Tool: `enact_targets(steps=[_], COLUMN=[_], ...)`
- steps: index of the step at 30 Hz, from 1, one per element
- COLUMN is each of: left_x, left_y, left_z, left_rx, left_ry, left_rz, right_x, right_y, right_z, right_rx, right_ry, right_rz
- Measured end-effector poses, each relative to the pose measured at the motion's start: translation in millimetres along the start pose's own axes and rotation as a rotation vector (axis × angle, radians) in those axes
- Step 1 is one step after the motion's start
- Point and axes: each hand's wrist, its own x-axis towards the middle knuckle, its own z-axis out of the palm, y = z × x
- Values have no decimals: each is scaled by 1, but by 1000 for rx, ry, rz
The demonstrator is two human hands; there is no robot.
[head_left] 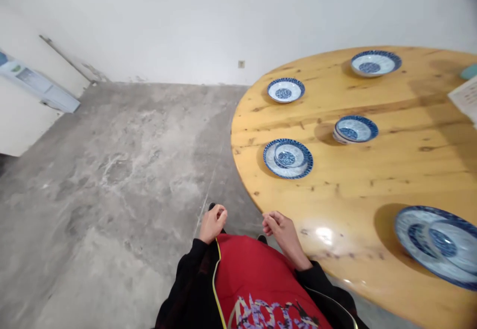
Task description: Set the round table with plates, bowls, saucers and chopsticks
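My left hand (213, 223) hangs in front of my body over the floor, its fingers curled in and nothing seen in them. Close to the rounded edge of the wooden table (335, 190), my right hand (281, 228) is loosely closed, also with nothing showing in it. The nearest dish to it is a blue-and-white plate (303, 170) with a small dish (288, 156) resting inside. Farther right lies a large blue-and-white platter (408, 224) with another dish (456, 242) on it. Both hands are apart from the dishes.
On the table also stand a blue-and-white bowl (356, 129), a shallow dish (286, 91) and a wider dish (376, 64). Printed paper (467, 98) lies at the right edge. A water dispenser (40, 83) is against the left wall. Grey concrete floor (141, 180) spreads leftward.
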Motion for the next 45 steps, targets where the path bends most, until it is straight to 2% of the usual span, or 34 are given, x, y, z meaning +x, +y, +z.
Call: enact_targets(steps=[6,8,10,13,17,23,28,32,35,39,42,45], left_x=[40,53,70,108,170,267,346,405,438,462,471,475], left_y=[-63,-76,-83,-79,-54,16,83,141,187,250,292,332], left_z=[-113,-145,-170,-189,-185,-173,-174,-170,-156,-126,-97,-60], left_rx=[-49,-38,-27,-32,-56,-14,59,153,213,203,175,178], left_ry=[211,248,247,195,55,-157,-271,-402,-466,-583,-696,-819], left_rz=[-68,-81,-81,-31,92,321,437,516,630,748,820,903], right_x=[52,63,72,85,109,171,236,280,299,299,286,273], right_y=[-42,-54,-64,-76,-87,-108,-156,-196,-214,-228,-233,-229], right_z=[127,162,186,204,208,204,191,166,139,90,42,-6], right_rx=[-27,-47,-59,-70,-49,25,141,252,325,295,182,234], right_ry=[-125,-163,-196,-179,-68,57,146,284,434,683,958,1244], right_rz=[-52,-81,-110,-156,-129,-132,-146,-186,-216,-287,-312,-218])
